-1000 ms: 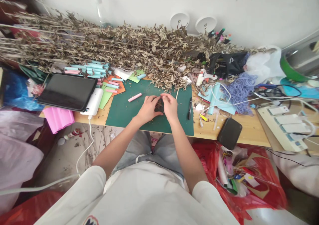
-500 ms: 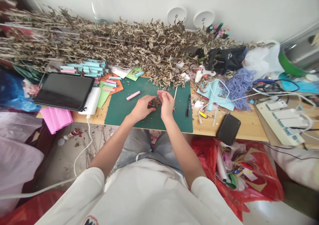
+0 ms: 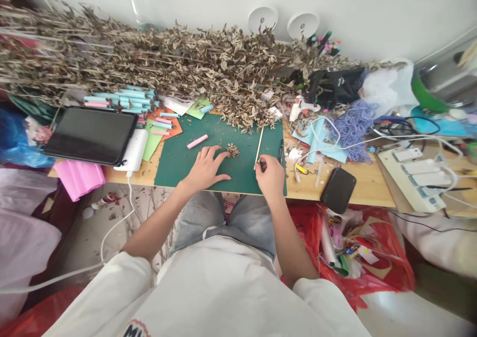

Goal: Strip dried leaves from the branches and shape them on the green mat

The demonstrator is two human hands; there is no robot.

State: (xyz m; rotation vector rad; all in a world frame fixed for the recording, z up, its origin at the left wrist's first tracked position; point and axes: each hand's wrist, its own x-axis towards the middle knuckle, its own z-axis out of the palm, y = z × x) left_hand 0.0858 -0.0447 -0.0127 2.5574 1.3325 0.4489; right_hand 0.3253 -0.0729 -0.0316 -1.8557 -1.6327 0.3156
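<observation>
My left hand (image 3: 206,169) rests open on the green cutting mat (image 3: 173,170), fingers spread, just left of a small heap of crumbled dry leaves (image 3: 233,150). On the mat's right side my right hand (image 3: 270,176) pinches the lower end of a thin wooden stick (image 3: 259,145), which slants upward away from me. A pink paper roll (image 3: 197,141) lies above the left hand. Close to the right hand is a black pen (image 3: 281,150) at the mat's edge.
Dried leafy stalks (image 3: 167,61) are piled along the wall. At left are blue and pink paper rolls (image 3: 134,100), a tablet (image 3: 93,133) and a white power bank (image 3: 134,150). A glue gun (image 3: 301,106), purple cord (image 3: 356,130), black phone-like case (image 3: 338,190) and power strip (image 3: 415,178) lie right.
Both hands have come away from the leaf heap, which now shows uncovered. The left hand has spread its fingers; the right has moved right and taken hold of the stick.
</observation>
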